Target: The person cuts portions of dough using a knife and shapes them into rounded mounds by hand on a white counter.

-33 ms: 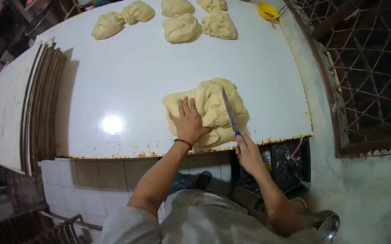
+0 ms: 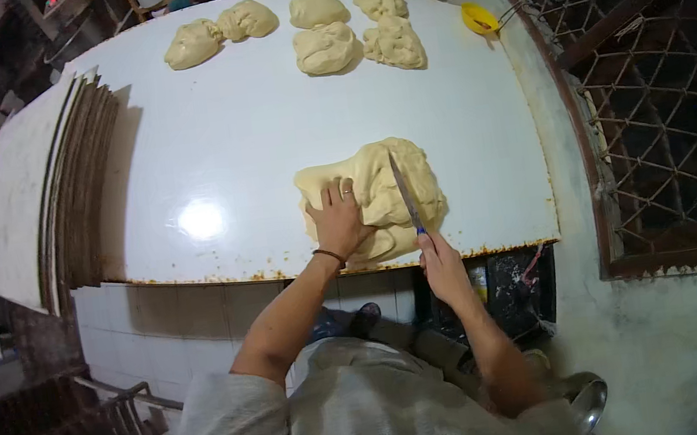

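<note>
A large, soft mass of pale yellow dough [image 2: 375, 183] lies at the near edge of the white table. My left hand [image 2: 338, 220] presses down on its left part, fingers spread and flat, with a ring on one finger. In my right hand [image 2: 440, 260] is a long knife [image 2: 405, 188] with a blue handle, gripped from the near side. Its blade points away from me and lies over the right part of the dough. How deep the edge sits in the dough I cannot tell.
Several dough lumps [image 2: 325, 49] rest along the far side of the white table [image 2: 206, 139]. A stack of thin boards [image 2: 38, 197] stands at the left end. At the far right corner sits a yellow bowl [image 2: 479, 18], beside a wall with a metal grille [image 2: 657, 89].
The knife and my right hand have shifted slightly left and away from me over the dough. My left hand stays pressed on the dough.
</note>
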`<state>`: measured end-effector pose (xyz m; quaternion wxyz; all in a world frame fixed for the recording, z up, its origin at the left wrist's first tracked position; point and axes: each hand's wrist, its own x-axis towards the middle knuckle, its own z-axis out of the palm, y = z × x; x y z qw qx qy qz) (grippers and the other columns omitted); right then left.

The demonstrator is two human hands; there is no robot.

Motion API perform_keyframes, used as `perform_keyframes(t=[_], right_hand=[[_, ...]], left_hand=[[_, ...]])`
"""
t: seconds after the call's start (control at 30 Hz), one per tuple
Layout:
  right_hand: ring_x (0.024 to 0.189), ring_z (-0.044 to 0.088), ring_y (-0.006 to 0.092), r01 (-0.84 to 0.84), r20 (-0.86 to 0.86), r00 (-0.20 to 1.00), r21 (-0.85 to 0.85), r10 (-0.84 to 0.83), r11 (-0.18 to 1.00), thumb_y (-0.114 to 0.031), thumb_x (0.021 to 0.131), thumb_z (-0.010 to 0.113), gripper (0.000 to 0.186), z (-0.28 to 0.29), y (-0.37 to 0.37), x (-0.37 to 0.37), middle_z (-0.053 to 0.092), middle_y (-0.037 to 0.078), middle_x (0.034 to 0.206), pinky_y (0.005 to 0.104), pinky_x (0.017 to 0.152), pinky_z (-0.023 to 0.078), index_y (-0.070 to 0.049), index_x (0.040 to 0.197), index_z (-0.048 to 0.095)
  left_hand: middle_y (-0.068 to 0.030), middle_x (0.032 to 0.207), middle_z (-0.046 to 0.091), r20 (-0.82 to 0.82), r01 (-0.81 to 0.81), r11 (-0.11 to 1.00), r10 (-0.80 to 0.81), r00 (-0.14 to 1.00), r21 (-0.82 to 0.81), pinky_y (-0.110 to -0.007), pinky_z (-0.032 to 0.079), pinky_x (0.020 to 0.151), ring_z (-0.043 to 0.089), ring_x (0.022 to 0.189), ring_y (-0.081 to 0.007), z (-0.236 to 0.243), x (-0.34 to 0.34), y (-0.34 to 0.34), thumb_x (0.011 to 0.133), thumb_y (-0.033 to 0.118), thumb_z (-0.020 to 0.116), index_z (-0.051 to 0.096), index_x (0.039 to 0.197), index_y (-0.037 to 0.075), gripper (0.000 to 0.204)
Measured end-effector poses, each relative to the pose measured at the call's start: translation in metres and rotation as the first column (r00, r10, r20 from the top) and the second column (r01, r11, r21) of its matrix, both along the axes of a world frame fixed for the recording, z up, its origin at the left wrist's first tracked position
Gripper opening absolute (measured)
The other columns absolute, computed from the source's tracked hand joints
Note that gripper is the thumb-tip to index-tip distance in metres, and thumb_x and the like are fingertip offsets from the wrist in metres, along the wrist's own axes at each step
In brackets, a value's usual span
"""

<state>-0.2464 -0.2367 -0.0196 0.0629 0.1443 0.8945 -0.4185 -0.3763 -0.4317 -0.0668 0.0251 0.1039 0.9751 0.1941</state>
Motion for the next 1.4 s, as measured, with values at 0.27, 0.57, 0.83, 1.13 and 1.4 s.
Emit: perform_keyframes(t=[0.27, 0.57, 0.83, 1.13, 1.4], right_hand=[[0.094, 0.066, 0.0527, -0.439, 0.282, 0.893, 0.384, 0.350, 0.812, -0.032, 0.110, 0.038, 0.044, -0.016, -0.077, -0.143, 0.068, 0.032, 0.099, 0.0606, 0.082, 0.052, 0.005, 0.110, 0.062], [0.088, 0.069, 0.0494, -0.353, 0.449, 0.881, 0.415, 0.149, 0.839, -0.038, 0.111, 0.038, 0.050, 0.018, -0.114, -0.098, 0.069, 0.032, 0.097, 0.0575, 0.081, 0.055, 0.006, 0.107, 0.060], [0.089, 0.068, 0.0515, -0.160, 0.297, 0.953, 0.350, 0.053, 0.923, -0.039, 0.111, 0.041, 0.048, -0.001, -0.127, -0.035, 0.069, 0.030, 0.096, 0.0587, 0.081, 0.054, 0.005, 0.109, 0.060], [0.094, 0.065, 0.0558, 0.077, 0.252, 0.958, 0.226, -0.135, 0.971, -0.047, 0.110, 0.038, 0.047, -0.065, -0.145, 0.004, 0.067, 0.034, 0.096, 0.0632, 0.083, 0.052, -0.005, 0.127, 0.053], [0.099, 0.062, 0.0558, 0.296, 0.362, 0.870, 0.156, -0.334, 0.942, -0.052, 0.108, 0.043, 0.056, -0.084, -0.139, 0.119, 0.066, 0.036, 0.104, 0.0597, 0.086, 0.049, -0.001, 0.124, 0.059]], left_hand=[[-0.0076, 0.119, 0.064, -0.066, 0.166, 0.946, -0.153, 0.986, 0.277, -0.051, 0.044, 0.090, 0.057, 0.115, -0.0303, -0.039, -0.005, -0.070, 0.069, 0.028, 0.082, 0.064, 0.125, 0.008, 0.062], [-0.0163, 0.101, 0.071, -0.035, 0.129, 0.810, -0.134, 0.990, 0.573, -0.046, 0.053, 0.087, 0.063, 0.098, -0.0397, -0.032, 0.005, -0.154, 0.073, 0.017, 0.083, 0.073, 0.106, 0.003, 0.037], [-0.0134, 0.086, 0.075, 0.336, -0.076, 0.766, -0.188, 0.923, 0.638, -0.031, 0.053, 0.074, 0.067, 0.081, -0.0130, 0.035, -0.004, -0.228, 0.085, 0.016, 0.080, 0.069, 0.103, -0.004, 0.029], [-0.0116, 0.110, 0.070, 0.474, -0.346, 0.610, -0.054, 0.879, 0.712, -0.032, 0.055, 0.090, 0.068, 0.099, -0.0192, 0.059, -0.023, -0.307, 0.081, -0.007, 0.072, 0.059, 0.120, -0.004, 0.041], [-0.0158, 0.126, 0.064, 0.218, 0.082, 0.721, -0.313, 0.924, 0.688, -0.042, 0.053, 0.096, 0.064, 0.114, -0.0267, 0.074, -0.079, -0.200, 0.083, 0.007, 0.080, 0.056, 0.127, -0.002, 0.051]])
